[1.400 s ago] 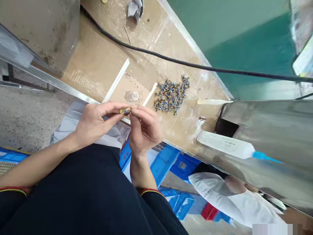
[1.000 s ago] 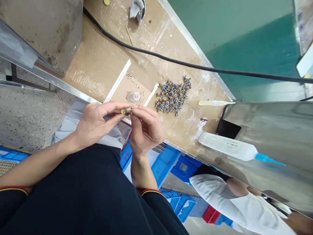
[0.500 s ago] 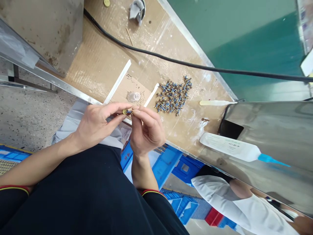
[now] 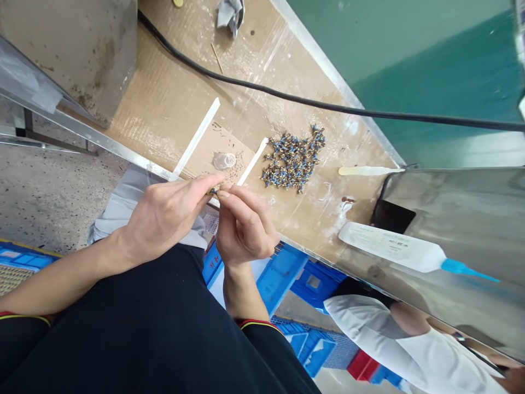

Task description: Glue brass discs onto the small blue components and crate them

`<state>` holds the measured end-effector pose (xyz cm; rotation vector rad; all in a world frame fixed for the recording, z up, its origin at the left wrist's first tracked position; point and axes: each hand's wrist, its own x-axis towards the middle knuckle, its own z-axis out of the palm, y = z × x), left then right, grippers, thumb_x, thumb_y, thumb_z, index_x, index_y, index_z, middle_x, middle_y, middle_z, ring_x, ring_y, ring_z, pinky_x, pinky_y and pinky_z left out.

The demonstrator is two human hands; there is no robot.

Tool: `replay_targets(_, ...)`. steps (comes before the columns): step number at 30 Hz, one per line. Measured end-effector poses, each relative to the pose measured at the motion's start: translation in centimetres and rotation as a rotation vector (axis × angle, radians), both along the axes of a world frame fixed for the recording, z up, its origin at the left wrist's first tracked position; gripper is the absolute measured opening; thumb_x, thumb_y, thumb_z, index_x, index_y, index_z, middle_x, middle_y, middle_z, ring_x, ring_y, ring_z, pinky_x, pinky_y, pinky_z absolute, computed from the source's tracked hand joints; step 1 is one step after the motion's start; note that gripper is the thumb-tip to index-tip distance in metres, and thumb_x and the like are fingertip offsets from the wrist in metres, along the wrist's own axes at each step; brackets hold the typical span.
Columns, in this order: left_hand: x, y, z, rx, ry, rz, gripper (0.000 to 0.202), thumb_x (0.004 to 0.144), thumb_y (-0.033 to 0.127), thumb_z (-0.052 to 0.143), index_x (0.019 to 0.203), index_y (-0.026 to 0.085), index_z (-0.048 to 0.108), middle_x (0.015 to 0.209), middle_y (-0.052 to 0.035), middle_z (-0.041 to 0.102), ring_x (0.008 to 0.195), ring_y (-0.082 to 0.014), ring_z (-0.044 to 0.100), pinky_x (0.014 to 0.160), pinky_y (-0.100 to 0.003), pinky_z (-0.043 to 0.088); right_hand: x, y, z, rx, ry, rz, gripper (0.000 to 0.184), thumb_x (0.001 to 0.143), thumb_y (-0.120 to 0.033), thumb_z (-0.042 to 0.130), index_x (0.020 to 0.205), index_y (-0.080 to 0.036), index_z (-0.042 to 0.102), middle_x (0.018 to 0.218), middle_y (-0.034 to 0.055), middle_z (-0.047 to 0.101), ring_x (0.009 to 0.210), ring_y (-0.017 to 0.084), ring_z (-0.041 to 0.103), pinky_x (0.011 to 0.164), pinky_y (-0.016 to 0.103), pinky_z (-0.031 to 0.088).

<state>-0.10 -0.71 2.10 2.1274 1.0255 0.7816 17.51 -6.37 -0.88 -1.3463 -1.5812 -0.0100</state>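
Note:
Fingertip to fingertip, my left hand (image 4: 164,216) and my right hand (image 4: 248,224) pinch a tiny brass-and-blue part (image 4: 213,191) at the table's front edge. Most of it is hidden behind the fingers, so its exact kind does not show. Just beyond the hands, a small clear plastic cup (image 4: 224,160) stands on a square of board (image 4: 229,143) between two white tape strips, with tiny dark slivers scattered around it. To the right of the strips lies a pile of small brass-and-blue parts (image 4: 291,161).
A black cable (image 4: 262,90) crosses the table. Metal housings (image 4: 69,49) stand at left and right. A white bottle with blue nozzle (image 4: 391,246) lies at right, near a pale stick (image 4: 365,171). Blue crates (image 4: 283,273) sit below the edge. Another person's white garment (image 4: 369,328) shows lower right.
My left hand has rolled over, its fingers now covering more of the small part, whose round yellowish end showed earlier. The view has shifted slightly.

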Motion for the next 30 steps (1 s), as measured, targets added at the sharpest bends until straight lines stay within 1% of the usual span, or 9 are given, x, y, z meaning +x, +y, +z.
replay_targets(3, 0.0, -0.1, 0.0, 0.011, -0.013, 0.007, 0.034, 0.122, 0.018, 0.058, 0.152, 0.028, 0.071, 0.128, -0.0041, 0.090, 0.109, -0.0241, 0.091, 0.095, -0.038, 0.077, 0.0, -0.1, 0.0, -0.002, -0.003, 0.009, 0.037, 0.110, -0.006, 0.076, 0.137, -0.030, 0.085, 0.126, 0.0021, 0.088, 0.112, 0.020, 0.088, 0.097, 0.037, 0.078)
replay_targets(6, 0.1, -0.1, 0.2, -0.032, -0.013, -0.008, 0.034, 0.123, 0.018, 0.055, 0.151, 0.026, 0.073, 0.127, -0.0039, 0.091, 0.109, -0.0233, 0.091, 0.097, -0.036, 0.077, 0.2, -0.2, -0.1, -0.005, 0.002, 0.014, 0.040, 0.109, -0.006, 0.078, 0.139, -0.031, 0.084, 0.127, 0.0026, 0.088, 0.113, 0.021, 0.088, 0.098, 0.036, 0.078)
replay_targets(11, 0.2, -0.1, 0.6, -0.120, -0.031, 0.023, 0.028, 0.123, 0.030, 0.060, 0.146, 0.032, 0.076, 0.131, -0.0016, 0.090, 0.112, -0.0240, 0.091, 0.100, -0.038, 0.076, 0.5, -0.3, -0.2, 0.007, -0.002, -0.003, 0.045, 0.110, -0.011, 0.080, 0.145, -0.038, 0.082, 0.127, 0.0006, 0.088, 0.109, 0.023, 0.089, 0.095, 0.041, 0.079)
replay_targets(17, 0.1, -0.3, 0.8, -0.235, -0.126, 0.021, 0.027, 0.120, 0.028, 0.067, 0.143, 0.039, 0.077, 0.133, 0.0029, 0.089, 0.112, -0.0230, 0.091, 0.101, -0.038, 0.077, 0.7, -0.5, -0.2, 0.082, -0.016, -0.025, 0.043, 0.109, -0.013, 0.081, 0.144, -0.037, 0.082, 0.126, 0.0016, 0.088, 0.106, 0.023, 0.089, 0.091, 0.040, 0.080)
replay_targets(20, 0.1, -0.3, 0.9, -0.221, -0.110, 0.018, 0.026, 0.121, 0.030, 0.067, 0.143, 0.040, 0.077, 0.131, 0.0033, 0.090, 0.108, -0.0222, 0.091, 0.097, -0.037, 0.077, 0.6, -0.6, -0.1, 0.093, -0.020, -0.038, 0.042, 0.108, -0.013, 0.082, 0.143, -0.036, 0.083, 0.125, 0.0016, 0.089, 0.105, 0.023, 0.090, 0.090, 0.040, 0.081)
replay_targets(23, 0.0, -0.3, 1.0, -0.159, -0.090, -0.001, 0.026, 0.122, 0.028, 0.063, 0.144, 0.035, 0.077, 0.129, 0.0014, 0.090, 0.108, -0.0215, 0.091, 0.097, -0.036, 0.076, 0.5, -0.6, -0.1, 0.109, -0.012, -0.020, 0.043, 0.107, -0.010, 0.083, 0.142, -0.034, 0.084, 0.125, 0.0025, 0.089, 0.106, 0.023, 0.090, 0.090, 0.038, 0.081)
replay_targets(25, 0.0, -0.3, 1.2, -0.136, -0.077, -0.019, 0.028, 0.124, 0.027, 0.058, 0.143, 0.032, 0.077, 0.129, 0.0000, 0.090, 0.111, -0.0220, 0.091, 0.099, -0.036, 0.076, 0.5, -0.7, -0.1, 0.113, -0.009, -0.016, 0.043, 0.106, -0.009, 0.083, 0.142, -0.033, 0.084, 0.125, 0.0032, 0.089, 0.106, 0.024, 0.090, 0.090, 0.038, 0.081)
replay_targets(28, 0.0, -0.5, 1.5, -0.149, -0.079, -0.016, 0.030, 0.123, 0.025, 0.055, 0.141, 0.031, 0.079, 0.129, -0.0011, 0.090, 0.113, -0.0240, 0.091, 0.102, -0.040, 0.076, 0.4, -0.7, -0.3, 0.096, -0.024, -0.023, 0.045, 0.107, -0.012, 0.084, 0.144, -0.036, 0.083, 0.127, 0.0022, 0.089, 0.103, 0.025, 0.090, 0.088, 0.040, 0.081)
replay_targets(30, -0.1, -0.6, 1.5, -0.149, -0.094, -0.002, 0.030, 0.122, 0.024, 0.057, 0.140, 0.033, 0.079, 0.127, -0.0020, 0.091, 0.110, -0.0249, 0.091, 0.098, -0.040, 0.076, 0.5, -0.7, -0.5, 0.103, -0.034, -0.019, 0.046, 0.107, -0.014, 0.084, 0.146, -0.038, 0.082, 0.127, 0.0016, 0.089, 0.103, 0.025, 0.090, 0.087, 0.040, 0.081)
